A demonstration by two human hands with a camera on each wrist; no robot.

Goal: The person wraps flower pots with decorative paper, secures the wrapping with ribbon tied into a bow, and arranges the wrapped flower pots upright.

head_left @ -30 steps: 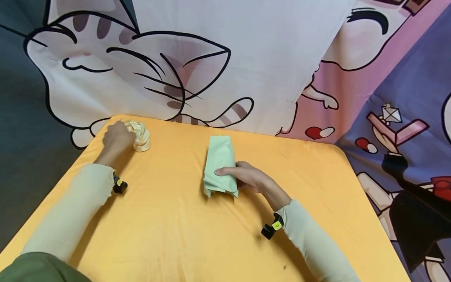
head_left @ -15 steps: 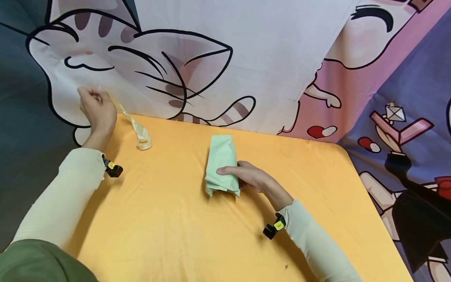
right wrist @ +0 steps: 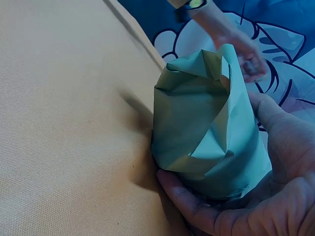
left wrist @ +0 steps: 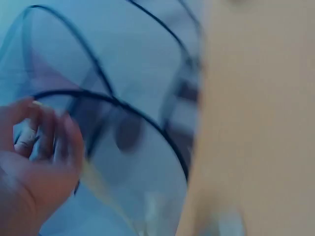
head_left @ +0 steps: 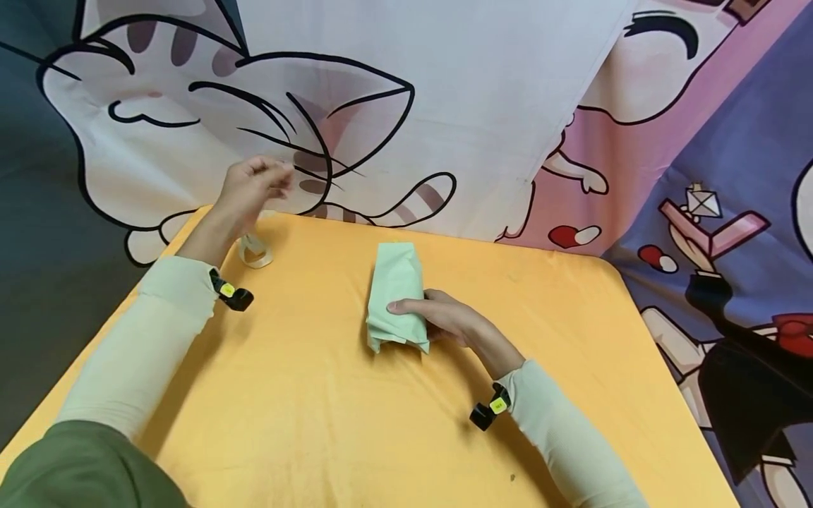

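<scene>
My right hand (head_left: 452,317) grips a pale green paper-wrapped package (head_left: 395,282) from its right side, thumb on top. In the right wrist view, folded paper closes the near end of the package (right wrist: 194,123), and fingers curl beneath it. Raised over the table's far left part, my left hand (head_left: 249,187) pinches a cream ribbon between thumb and fingertips. The ribbon (left wrist: 101,187) trails down from that hand, blurred, in the left wrist view. A loop of the ribbon (head_left: 255,255) lies on the table below the left wrist.
A yellow cloth covers the table (head_left: 298,395). Behind it hangs a white curtain (head_left: 483,106) printed with a cartoon cat, and a purple printed cloth (head_left: 749,169) hangs at the right. The dark floor (head_left: 57,317) shows past the left edge.
My left hand has lifted the ribbon off the table, drawing the bundle out, then swung right. The right hand and the package have stayed in place.
</scene>
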